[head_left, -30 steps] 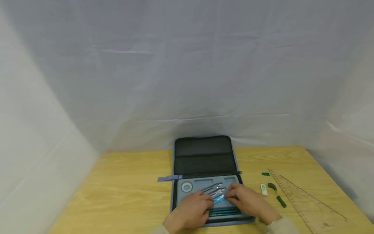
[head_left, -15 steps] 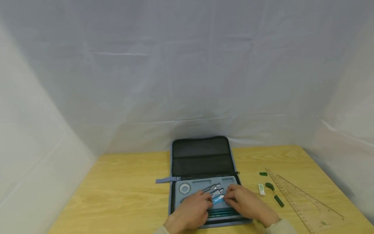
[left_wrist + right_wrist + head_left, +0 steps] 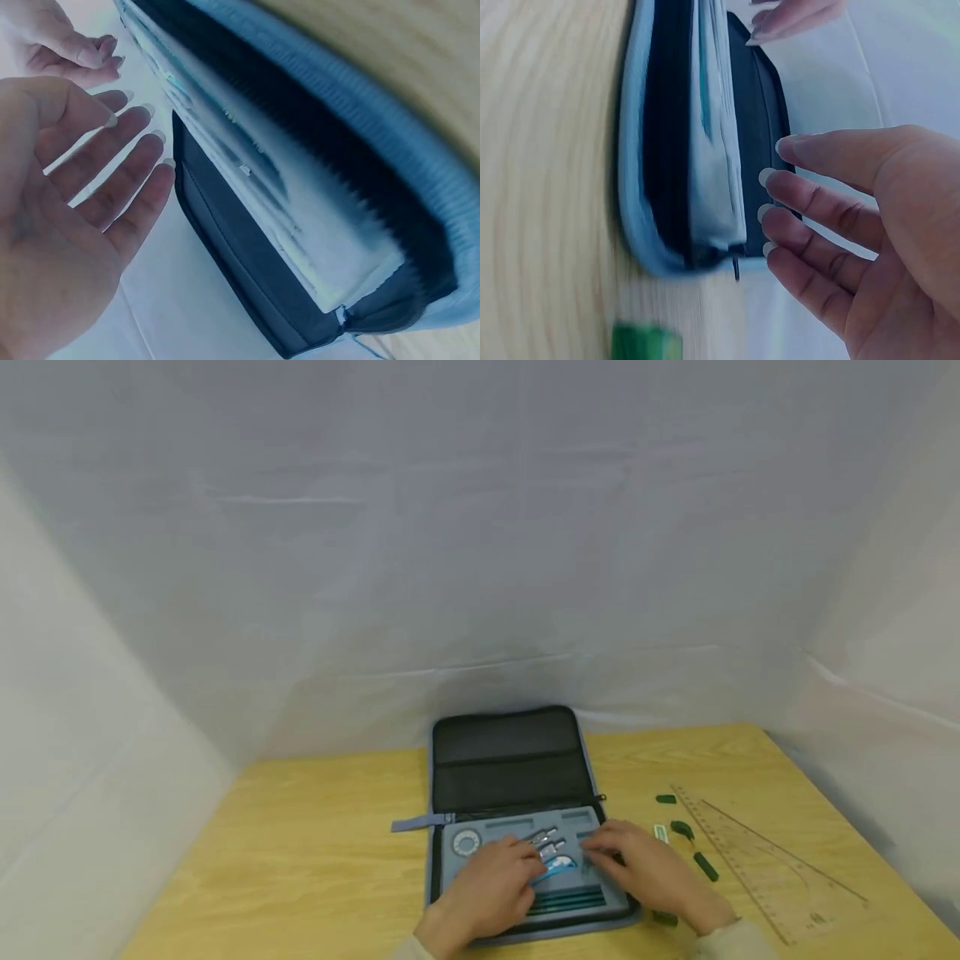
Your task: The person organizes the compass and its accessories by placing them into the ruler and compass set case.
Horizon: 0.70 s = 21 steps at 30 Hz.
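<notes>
An open zip case (image 3: 510, 768) lies on the table with a grey moulded tray (image 3: 456, 866) in its lower half. In the tray are metal compass-like drawing instruments (image 3: 550, 847), a small blue-and-white item (image 3: 557, 866) of unclear kind, dark green pencils (image 3: 567, 900) and a round white dial-like piece (image 3: 466, 842). My left hand (image 3: 491, 885) is over the tray's middle, its fingertips by the blue-and-white item. Over the right edge is my right hand (image 3: 648, 868), apart from that item. Both wrist views show loosely bent fingers holding nothing.
Right of the case lie a white-and-green eraser (image 3: 660, 833), several small dark green pieces (image 3: 706, 866) and clear set squares (image 3: 772, 860). A blue strap (image 3: 416, 822) sticks out at the left. White sheeting (image 3: 480, 527) surrounds the wooden table (image 3: 315, 843).
My right hand has let go of the blue-and-white item and shifted right to the tray's edge. The left hand stays nearly in place. The head view has turned slightly.
</notes>
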### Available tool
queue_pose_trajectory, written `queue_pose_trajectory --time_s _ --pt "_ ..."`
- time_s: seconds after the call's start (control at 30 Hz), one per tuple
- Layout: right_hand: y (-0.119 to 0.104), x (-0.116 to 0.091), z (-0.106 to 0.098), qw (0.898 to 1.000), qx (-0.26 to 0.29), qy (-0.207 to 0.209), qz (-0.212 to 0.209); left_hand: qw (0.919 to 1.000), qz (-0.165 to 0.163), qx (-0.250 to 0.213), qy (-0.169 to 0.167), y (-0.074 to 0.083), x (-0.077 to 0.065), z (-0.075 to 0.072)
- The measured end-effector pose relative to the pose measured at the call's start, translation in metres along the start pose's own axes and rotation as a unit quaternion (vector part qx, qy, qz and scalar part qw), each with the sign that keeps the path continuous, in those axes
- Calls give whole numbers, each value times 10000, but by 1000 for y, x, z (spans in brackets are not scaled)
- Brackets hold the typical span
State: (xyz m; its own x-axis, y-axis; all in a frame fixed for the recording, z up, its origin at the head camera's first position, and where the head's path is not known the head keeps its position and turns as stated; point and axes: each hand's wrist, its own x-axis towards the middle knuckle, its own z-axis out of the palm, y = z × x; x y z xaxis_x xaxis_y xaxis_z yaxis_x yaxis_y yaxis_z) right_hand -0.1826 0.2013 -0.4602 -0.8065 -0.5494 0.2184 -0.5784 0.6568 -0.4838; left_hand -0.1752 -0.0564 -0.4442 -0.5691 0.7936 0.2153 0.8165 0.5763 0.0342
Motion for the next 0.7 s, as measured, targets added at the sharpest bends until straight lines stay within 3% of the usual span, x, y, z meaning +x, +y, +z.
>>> queue_pose_trajectory --time_s 0.23,0.47,0.7 --pt "15 -14 -11 9993 156 125 324 9996 -142 -261 -30 -2 3 0" --pt "30 -27 -15 9973 -156 553 468 9993 -82 -358 -59 0 10 6" --pt "41 -42 -17 9905 -500 904 903 9995 8 -304 3 5 18 11"
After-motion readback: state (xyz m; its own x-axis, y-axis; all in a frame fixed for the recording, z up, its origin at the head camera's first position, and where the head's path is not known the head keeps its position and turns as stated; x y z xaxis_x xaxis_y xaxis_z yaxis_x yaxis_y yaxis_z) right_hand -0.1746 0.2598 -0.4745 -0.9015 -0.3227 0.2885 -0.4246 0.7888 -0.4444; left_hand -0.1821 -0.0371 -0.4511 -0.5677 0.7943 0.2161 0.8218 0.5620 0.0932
